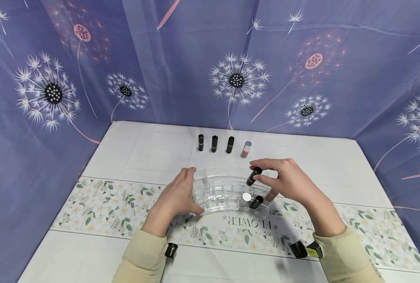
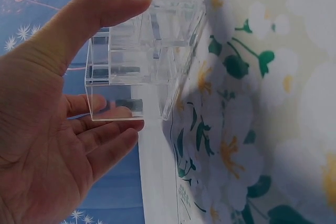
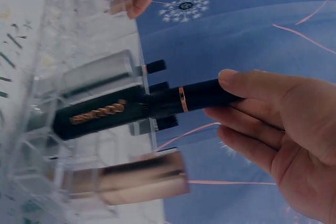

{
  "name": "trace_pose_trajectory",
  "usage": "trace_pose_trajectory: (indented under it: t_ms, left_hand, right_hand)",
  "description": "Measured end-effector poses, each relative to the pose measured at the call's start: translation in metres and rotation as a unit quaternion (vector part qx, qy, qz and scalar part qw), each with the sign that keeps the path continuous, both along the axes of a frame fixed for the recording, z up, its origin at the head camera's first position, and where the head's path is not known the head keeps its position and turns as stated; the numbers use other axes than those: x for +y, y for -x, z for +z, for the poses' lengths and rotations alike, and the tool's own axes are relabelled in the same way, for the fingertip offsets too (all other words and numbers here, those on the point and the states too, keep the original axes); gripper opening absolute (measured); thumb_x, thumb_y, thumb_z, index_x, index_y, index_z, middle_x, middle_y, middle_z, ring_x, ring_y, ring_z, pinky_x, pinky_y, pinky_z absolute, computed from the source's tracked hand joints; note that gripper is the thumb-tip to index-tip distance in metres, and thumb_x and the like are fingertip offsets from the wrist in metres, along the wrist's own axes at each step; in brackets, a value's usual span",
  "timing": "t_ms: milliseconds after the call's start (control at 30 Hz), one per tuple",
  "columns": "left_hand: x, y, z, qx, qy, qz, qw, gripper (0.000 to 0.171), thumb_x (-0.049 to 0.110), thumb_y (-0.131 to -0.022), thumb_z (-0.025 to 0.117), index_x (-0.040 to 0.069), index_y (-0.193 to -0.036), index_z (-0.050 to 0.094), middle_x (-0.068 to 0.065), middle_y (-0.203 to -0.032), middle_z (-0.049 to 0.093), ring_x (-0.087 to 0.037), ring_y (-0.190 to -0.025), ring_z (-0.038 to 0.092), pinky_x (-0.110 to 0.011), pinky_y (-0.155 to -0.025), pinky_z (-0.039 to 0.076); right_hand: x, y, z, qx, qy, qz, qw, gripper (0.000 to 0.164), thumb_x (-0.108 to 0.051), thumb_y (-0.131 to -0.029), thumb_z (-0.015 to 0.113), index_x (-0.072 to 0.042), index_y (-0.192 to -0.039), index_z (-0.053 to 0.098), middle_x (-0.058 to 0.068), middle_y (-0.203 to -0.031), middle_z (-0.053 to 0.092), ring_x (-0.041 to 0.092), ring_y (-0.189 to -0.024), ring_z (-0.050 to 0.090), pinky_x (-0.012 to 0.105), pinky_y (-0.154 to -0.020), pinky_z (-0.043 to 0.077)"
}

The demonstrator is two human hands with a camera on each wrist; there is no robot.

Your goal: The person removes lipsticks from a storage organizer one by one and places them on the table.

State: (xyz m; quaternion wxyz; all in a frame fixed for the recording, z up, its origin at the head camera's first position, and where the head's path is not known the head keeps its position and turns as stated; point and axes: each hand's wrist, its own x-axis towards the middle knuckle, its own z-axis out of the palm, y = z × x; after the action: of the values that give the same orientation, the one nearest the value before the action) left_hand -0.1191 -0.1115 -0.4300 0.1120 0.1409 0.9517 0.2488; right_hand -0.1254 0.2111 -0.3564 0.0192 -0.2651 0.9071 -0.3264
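My left hand point(image 1: 174, 196) holds the left end of a clear lipstick organizer point(image 1: 217, 192). In the left wrist view its thumb lies over the front tiers and the fingers point(image 2: 113, 150) reach around the other side. My right hand point(image 1: 288, 181) pinches a black lipstick point(image 1: 253, 176) by its end, tilted over the organizer's right part; a gold ring circles the lipstick point(image 3: 182, 99) in the right wrist view. Standing in the organizer's right slots are a silver-capped tube point(image 1: 246, 197), a black tube point(image 1: 256, 202) with gold lettering and a rose-gold tube point(image 3: 142, 179).
Behind the organizer, three black lipsticks point(image 1: 214, 144) and a pink tube point(image 1: 246, 149) with a silver cap stand in a row. Under the organizer runs a floral band with the word FLOWER point(image 1: 249, 222) on the white table point(image 1: 210, 261). Purple dandelion-print cloth point(image 1: 181, 78) encloses the back and sides.
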Motion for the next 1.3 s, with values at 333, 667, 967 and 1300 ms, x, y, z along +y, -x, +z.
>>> trace_pose_trajectory:
  t_ms: [333, 667, 967, 1300]
  left_hand:
    - [0.001, 0.0, -0.001, 0.004, -0.002, 0.001, 1.0, 0.131, 0.034, -0.063, 0.106, -0.002, -0.163, 0.03, -0.022, -0.154, 0.047, -0.037, -0.141, 0.051, -0.051, -0.113, 0.051]
    - [0.001, -0.002, 0.0, -0.007, -0.003, 0.003, 1.0, 0.131, 0.033, -0.064, 0.106, -0.001, -0.164, 0.03, -0.022, -0.155, 0.046, -0.038, -0.143, 0.049, -0.052, -0.114, 0.05]
    - [0.002, -0.002, 0.0, -0.008, 0.0, 0.002, 1.0, 0.13, 0.034, -0.064, 0.105, -0.001, -0.164, 0.029, -0.021, -0.156, 0.045, -0.037, -0.144, 0.048, -0.051, -0.114, 0.049]
    - [0.002, -0.001, -0.001, -0.001, 0.004, 0.001, 1.0, 0.131, 0.036, -0.064, 0.106, -0.002, -0.163, 0.029, -0.021, -0.154, 0.046, -0.037, -0.142, 0.05, -0.051, -0.115, 0.049]
  right_hand:
    - [0.011, 0.028, 0.012, 0.088, -0.023, -0.004, 0.996, 0.034, -0.005, -0.096, 0.079, -0.006, -0.13, 0.076, 0.011, -0.12, 0.079, 0.031, -0.108, 0.077, 0.046, -0.079, 0.061]
    - [0.025, 0.064, 0.013, 0.07, -0.03, -0.015, 0.997, 0.034, -0.005, -0.097, 0.078, -0.001, -0.131, 0.074, 0.016, -0.121, 0.078, 0.038, -0.11, 0.076, 0.058, -0.095, 0.06]
    - [0.031, 0.088, 0.008, 0.056, -0.048, -0.027, 0.997, 0.033, -0.005, -0.098, 0.077, 0.001, -0.131, 0.074, 0.02, -0.123, 0.077, 0.041, -0.111, 0.075, 0.059, -0.1, 0.058]
    - [0.036, 0.109, -0.004, 0.036, -0.054, -0.025, 0.998, 0.035, -0.004, -0.099, 0.076, 0.004, -0.132, 0.072, 0.023, -0.124, 0.075, 0.042, -0.112, 0.074, 0.057, -0.1, 0.058]
